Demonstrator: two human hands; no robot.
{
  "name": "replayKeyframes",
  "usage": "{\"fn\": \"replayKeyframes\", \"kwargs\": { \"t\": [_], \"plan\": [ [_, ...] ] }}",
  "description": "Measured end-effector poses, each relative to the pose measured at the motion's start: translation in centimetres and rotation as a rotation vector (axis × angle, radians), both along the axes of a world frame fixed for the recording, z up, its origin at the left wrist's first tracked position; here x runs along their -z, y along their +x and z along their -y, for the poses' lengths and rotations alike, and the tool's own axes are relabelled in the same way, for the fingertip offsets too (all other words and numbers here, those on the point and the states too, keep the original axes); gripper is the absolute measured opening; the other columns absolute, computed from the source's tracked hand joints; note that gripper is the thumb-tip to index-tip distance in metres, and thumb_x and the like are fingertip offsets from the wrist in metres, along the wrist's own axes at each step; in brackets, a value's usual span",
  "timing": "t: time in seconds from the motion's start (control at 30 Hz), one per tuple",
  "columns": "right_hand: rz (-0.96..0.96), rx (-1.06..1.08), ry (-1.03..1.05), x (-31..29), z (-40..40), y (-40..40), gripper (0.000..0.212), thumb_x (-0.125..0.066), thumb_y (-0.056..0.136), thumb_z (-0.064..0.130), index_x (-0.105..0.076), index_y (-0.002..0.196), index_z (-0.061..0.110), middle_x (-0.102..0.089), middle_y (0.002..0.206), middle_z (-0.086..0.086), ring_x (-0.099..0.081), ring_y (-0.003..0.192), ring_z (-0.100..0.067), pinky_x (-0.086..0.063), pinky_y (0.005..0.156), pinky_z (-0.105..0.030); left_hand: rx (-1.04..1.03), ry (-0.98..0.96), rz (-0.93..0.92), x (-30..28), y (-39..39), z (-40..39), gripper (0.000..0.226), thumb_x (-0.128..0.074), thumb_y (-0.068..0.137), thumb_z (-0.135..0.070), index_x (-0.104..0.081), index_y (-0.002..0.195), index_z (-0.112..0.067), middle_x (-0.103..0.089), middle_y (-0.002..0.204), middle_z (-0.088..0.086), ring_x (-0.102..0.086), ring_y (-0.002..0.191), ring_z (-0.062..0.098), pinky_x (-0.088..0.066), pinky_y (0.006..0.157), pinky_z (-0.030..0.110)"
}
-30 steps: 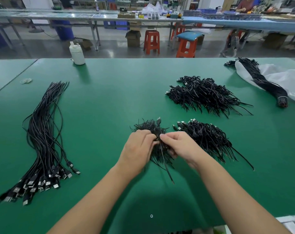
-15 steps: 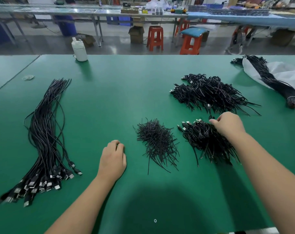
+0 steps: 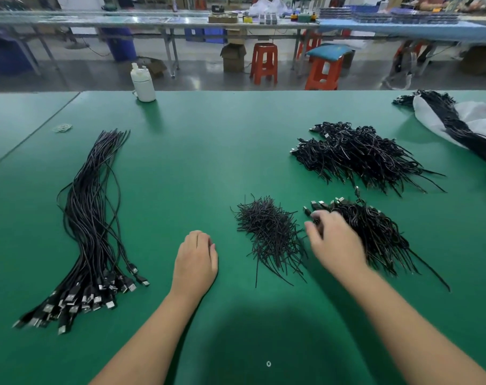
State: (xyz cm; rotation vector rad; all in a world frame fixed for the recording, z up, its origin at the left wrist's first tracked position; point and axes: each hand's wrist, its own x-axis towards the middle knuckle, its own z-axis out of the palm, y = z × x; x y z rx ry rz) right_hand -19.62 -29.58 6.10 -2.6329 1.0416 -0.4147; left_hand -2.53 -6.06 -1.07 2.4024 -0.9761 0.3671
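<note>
Right hand [image 3: 336, 245] at the glossy black cable pile [image 3: 375, 234]; fingers blurred, cannot tell the grip.
Left hand [image 3: 196, 262] loosely curled, empty; wiry tie heap [image 3: 269, 232] between hands.

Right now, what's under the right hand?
The right hand covers the left part of the cable pile; plugs show just beyond its fingers. Whether the blurred fingers hold a cable is hidden.

Palm down, left hand [image 3: 196, 259] lies loosely curled; right hand [image 3: 333, 243] blurred, fingers spread.
</note>
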Motion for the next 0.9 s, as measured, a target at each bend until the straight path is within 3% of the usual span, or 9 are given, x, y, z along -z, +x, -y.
{"fn": "replayKeyframes", "kwargs": {
  "t": [0.2,0.43,0.57,0.7,0.8,0.9],
  "plan": [
    [0.157,0.123,0.178,6.1,-4.6,-0.6,0.032,-0.044,0.102,0.036,-0.055,0.124,0.015,-0.049,0.118,-0.001,-0.053,0.067,-0.007,-0.047,0.062,-0.032,-0.017,-0.052,-0.048,-0.4,-0.2,-0.3,0.007,-0.059,0.094,-0.008,-0.054,0.088,-0.011,-0.052,0.083,0.002,-0.048,0.071,0.021,-0.048,0.065,0.038],
    [0.323,0.166,0.216,7.2,-4.4,-0.9,0.022,-0.048,0.101,0.029,-0.059,0.113,0.015,-0.049,0.101,0.004,-0.052,0.071,-0.003,-0.039,0.061,-0.027,-0.097,-0.011,-0.13,-0.3,0.1,-0.6,0.011,-0.057,0.091,-0.007,-0.064,0.1,-0.006,-0.06,0.097,0.007,-0.054,0.087,0.026,-0.046,0.078,0.04],
    [0.321,0.156,0.226,7.5,-4.2,-0.8,0.022,-0.048,0.101,0.031,-0.058,0.112,0.016,-0.05,0.1,0.004,-0.052,0.073,-0.005,-0.044,0.062,-0.029,-0.238,0.154,-0.052,-0.7,1.9,-3.9,0.018,-0.06,0.088,-0.014,-0.066,0.104,-0.011,-0.06,0.101,0.006,-0.05,0.093,0.024,-0.042,0.08,0.037],
    [0.296,0.14,0.21,7.6,-4.1,-0.6,0.024,-0.046,0.101,0.032,-0.058,0.114,0.016,-0.051,0.101,0.004,-0.052,0.074,-0.003,-0.04,0.058,-0.023,-0.432,0.588,-0.085,-3.2,5.9,-8.1,0.035,-0.051,0.085,-0.016,-0.055,0.12,-0.019,-0.057,0.113,0.005,-0.05,0.105,0.024,-0.044,0.089,0.037],
    [0.286,0.139,0.207,7.7,-4.2,-0.6,0.023,-0.046,0.101,0.033,-0.058,0.112,0.016,-0.051,0.099,0.004,-0.052,0.072,-0.003,-0.04,0.057,-0.021,-0.316,0.761,-0.205,-3.8,8.4,-10.2,0.04,-0.052,0.088,-0.009,-0.046,0.127,-0.019,-0.052,0.119,0.006,-0.048,0.112,0.026,-0.045,0.091,0.036],
    [0.288,0.14,0.216,7.9,-4.1,-0.6,0.021,-0.045,0.101,0.033,-0.058,0.109,0.018,-0.051,0.099,0.006,-0.052,0.072,-0.004,-0.042,0.058,-0.024,-0.214,0.731,-0.289,-3.7,9.8,-11.3,0.045,-0.046,0.087,0.004,-0.048,0.125,-0.019,-0.048,0.115,0.004,-0.044,0.107,0.024,-0.047,0.086,0.035]
  ]
}}
